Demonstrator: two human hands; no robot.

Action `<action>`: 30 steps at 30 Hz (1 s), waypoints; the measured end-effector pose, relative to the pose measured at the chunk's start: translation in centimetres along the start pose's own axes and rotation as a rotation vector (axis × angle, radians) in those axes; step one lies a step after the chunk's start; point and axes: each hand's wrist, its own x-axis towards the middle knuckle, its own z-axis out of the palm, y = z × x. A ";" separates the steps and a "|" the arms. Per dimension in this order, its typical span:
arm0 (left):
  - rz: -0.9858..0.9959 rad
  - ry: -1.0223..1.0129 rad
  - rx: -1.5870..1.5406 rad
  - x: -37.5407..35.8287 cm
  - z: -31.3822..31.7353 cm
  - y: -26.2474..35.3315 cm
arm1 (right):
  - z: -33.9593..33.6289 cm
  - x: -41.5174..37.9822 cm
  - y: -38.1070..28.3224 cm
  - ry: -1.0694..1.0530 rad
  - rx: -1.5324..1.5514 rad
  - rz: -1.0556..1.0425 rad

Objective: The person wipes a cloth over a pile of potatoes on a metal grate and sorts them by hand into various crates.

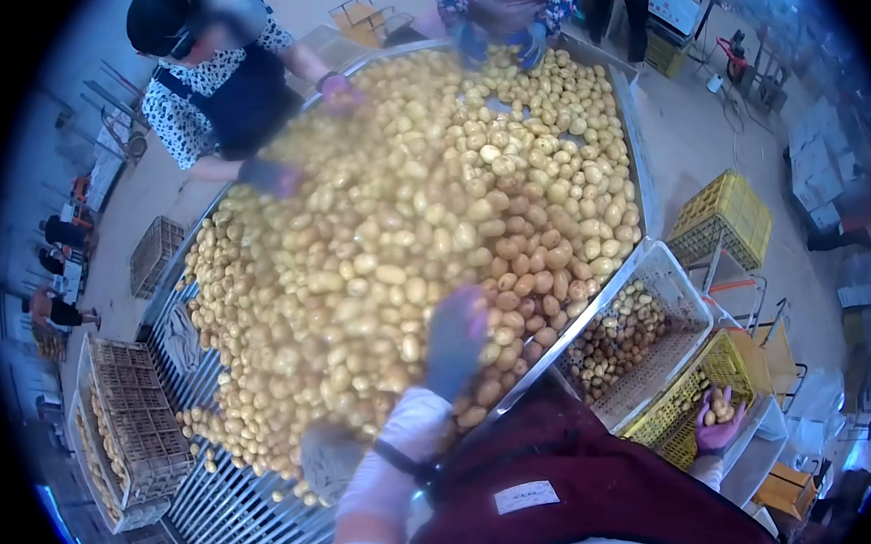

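A large heap of small, oval yellow-brown potatoes [355, 267] fills the metal-edged sorting table in front of me. My left hand [453, 341], in a grey and purple glove, reaches over the near side of the heap, its fingers smeared by motion. Darker reddish-brown potatoes [529, 256] lie just beyond it on the right. At lower right, my right hand [710, 435], in a pinkish-purple glove, is closed around several potatoes [720, 410]. It holds them over a yellow crate [688, 446]. Beside this crate, a pale perforated crate [692, 306] has small brown potatoes at its bottom.
Across the heap at upper left, a person in a cap [215, 86] has gloved hands among the potatoes. Another person's gloved hands [502, 49] work at the far edge. Metal slats [236, 519] run at lower left by brown crates [140, 410]. Yellow crates [721, 217] stand right.
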 end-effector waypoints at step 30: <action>-0.040 0.058 0.112 -0.6 1.4 -8.2 | 47.3 0.4 39.9 -1.395 -1.702 -0.891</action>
